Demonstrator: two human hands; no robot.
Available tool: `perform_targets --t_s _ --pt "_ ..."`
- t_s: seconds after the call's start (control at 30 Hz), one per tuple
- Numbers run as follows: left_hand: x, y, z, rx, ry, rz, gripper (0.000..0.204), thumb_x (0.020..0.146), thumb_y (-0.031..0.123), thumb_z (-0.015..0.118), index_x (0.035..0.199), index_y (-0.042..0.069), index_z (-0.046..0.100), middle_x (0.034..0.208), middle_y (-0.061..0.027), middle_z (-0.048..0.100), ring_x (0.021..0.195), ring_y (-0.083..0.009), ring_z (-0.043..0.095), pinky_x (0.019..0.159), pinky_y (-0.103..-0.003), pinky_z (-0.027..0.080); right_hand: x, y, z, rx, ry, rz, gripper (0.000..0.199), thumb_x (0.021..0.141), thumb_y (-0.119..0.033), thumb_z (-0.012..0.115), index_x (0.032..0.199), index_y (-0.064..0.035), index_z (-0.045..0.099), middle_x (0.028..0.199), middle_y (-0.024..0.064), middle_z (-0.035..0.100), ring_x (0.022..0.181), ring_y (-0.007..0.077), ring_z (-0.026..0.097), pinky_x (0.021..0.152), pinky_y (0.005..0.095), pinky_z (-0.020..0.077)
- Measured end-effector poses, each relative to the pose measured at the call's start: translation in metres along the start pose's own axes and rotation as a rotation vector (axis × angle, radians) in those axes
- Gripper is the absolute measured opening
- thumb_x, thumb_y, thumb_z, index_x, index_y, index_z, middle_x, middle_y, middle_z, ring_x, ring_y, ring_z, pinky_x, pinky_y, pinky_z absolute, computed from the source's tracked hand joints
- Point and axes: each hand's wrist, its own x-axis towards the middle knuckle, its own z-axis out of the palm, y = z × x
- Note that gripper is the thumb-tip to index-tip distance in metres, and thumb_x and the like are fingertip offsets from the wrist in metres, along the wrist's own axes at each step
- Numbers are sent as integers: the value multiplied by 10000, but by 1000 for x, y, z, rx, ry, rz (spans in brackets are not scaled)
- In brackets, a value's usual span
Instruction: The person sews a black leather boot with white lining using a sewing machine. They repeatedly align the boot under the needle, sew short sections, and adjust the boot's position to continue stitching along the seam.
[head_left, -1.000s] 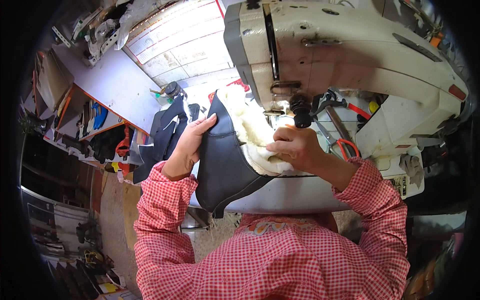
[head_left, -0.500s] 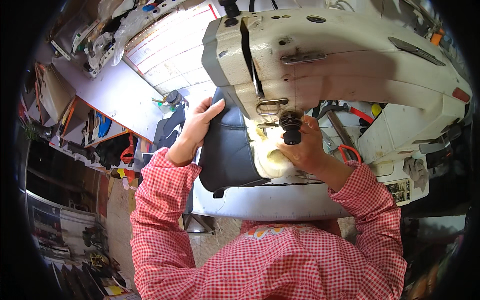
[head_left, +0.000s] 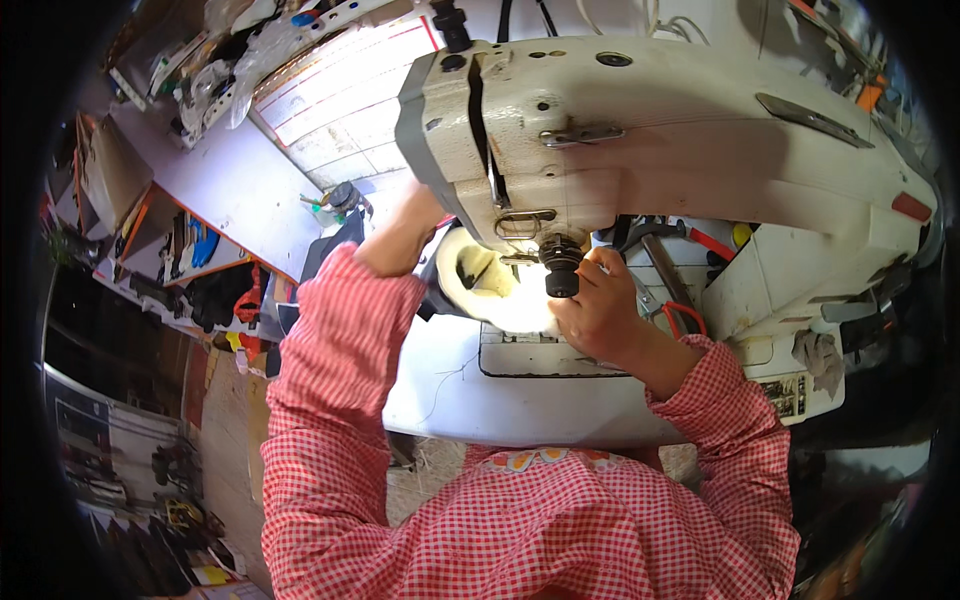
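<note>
A black leather piece with cream fleece lining (head_left: 470, 280), tube-shaped like a boot upper, sits under the head of a large white sewing machine (head_left: 690, 130). Its fleece opening faces up towards me, and lamp light makes part of it glare. My right hand (head_left: 608, 310) is closed at the fleece's right edge, beside the black knob (head_left: 561, 270), with fingers bent and thumb pressed in. On the far left side of the piece, my left hand (head_left: 408, 228) reaches behind the machine head, which hides its fingers. Little of the black leather shows.
Below the piece lies the white machine table (head_left: 440, 390) with a loose thread on it. Red-handled tools (head_left: 690, 318) and a hammer-like tool (head_left: 665, 232) lie under the machine arm. At left stand a shelf with orange edges (head_left: 225, 235) and a small dark pot (head_left: 345, 196).
The black leather has swung away from me and to the back, so the fleece opening now faces up. My left hand has moved behind the machine head; my right hand stays beside the knob.
</note>
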Motion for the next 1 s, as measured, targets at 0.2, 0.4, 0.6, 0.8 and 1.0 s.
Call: perform_targets --t_s 0.2,0.4,0.6,0.8,1.0 --pt "-167 4 53 744 12 640 274 791 -87 604 1054 -34 547 1112 -168 580 773 -135 561 671 -234 458 4 -1 3 28 33 11 97 616 -118 678 658 -97 593 727 22 498 752 208 524 806 413 418" --pt "-174 -68 60 874 205 352 275 834 57 647 1087 -23 574 1174 -237 530 797 -333 611 657 -362 511 2 0 7 95 45 3 134 612 -101 692 645 -80 563 760 64 487 725 240 514 727 386 455" --pt "-162 -87 44 880 306 434 204 772 -24 677 962 7 606 981 -158 564 832 -329 580 702 -368 483 3 3 9 63 46 -82 189 626 -91 698 614 -98 509 718 58 445 686 232 496 648 372 432" --pt "-132 -96 31 1062 303 691 261 669 -84 682 895 38 635 952 -117 540 848 -305 553 709 -369 470 -1 2 17 113 65 -27 193 637 -91 717 635 -109 525 718 37 459 649 217 487 582 339 411" --pt "-128 -90 23 1021 226 729 299 652 -64 708 917 63 651 940 -98 528 852 -287 538 718 -368 444 -3 -2 20 186 69 99 214 601 -74 755 728 -125 590 756 25 548 621 233 547 518 350 435"
